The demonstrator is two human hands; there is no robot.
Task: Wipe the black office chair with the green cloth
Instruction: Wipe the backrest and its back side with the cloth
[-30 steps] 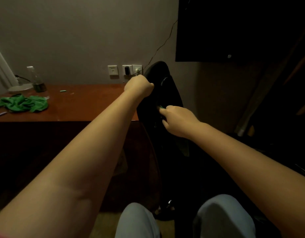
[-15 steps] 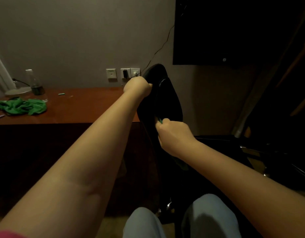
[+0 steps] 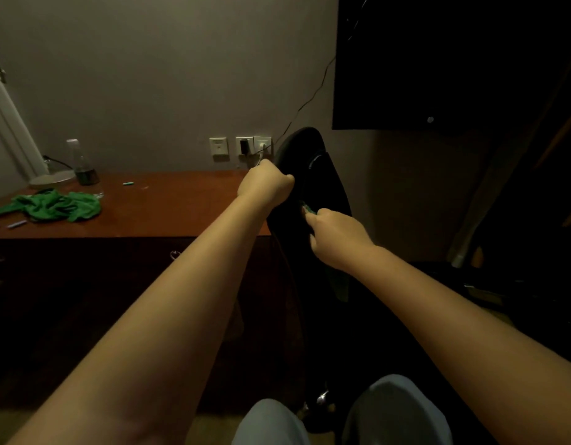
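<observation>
Two hands are at work on the black office chair [image 3: 313, 175], which stands at the right end of the bench [image 3: 168, 213], seen nearly edge-on with its backrest upright. Your left hand [image 3: 266, 184] is closed in a fist round the left edge of the backrest, just below the top. Your right hand [image 3: 334, 239] sits lower and to the right, clear of the left hand. Its fingers are curled round the green cloth [image 3: 309, 209] and held against the backrest. Only a bright sliver of the cloth shows above the knuckles. In the dim light, a dark green flap below the wrist appears to be its loose end.

On the bench, well to the left of the chair:
- a second crumpled green rag [image 3: 52, 207];
- a clear bottle [image 3: 85, 175] with dark liquid at the bottom, just behind the rag;
- a round lamp base [image 3: 52, 180] beside the bottle.

Wall sockets [image 3: 245, 147] sit above the bench, just left of the chair top. A thin cable [image 3: 305, 106] runs up from them to a dark screen [image 3: 438, 59] mounted on the wall. Your knees [image 3: 396, 412] show at the lower edge of the view.
</observation>
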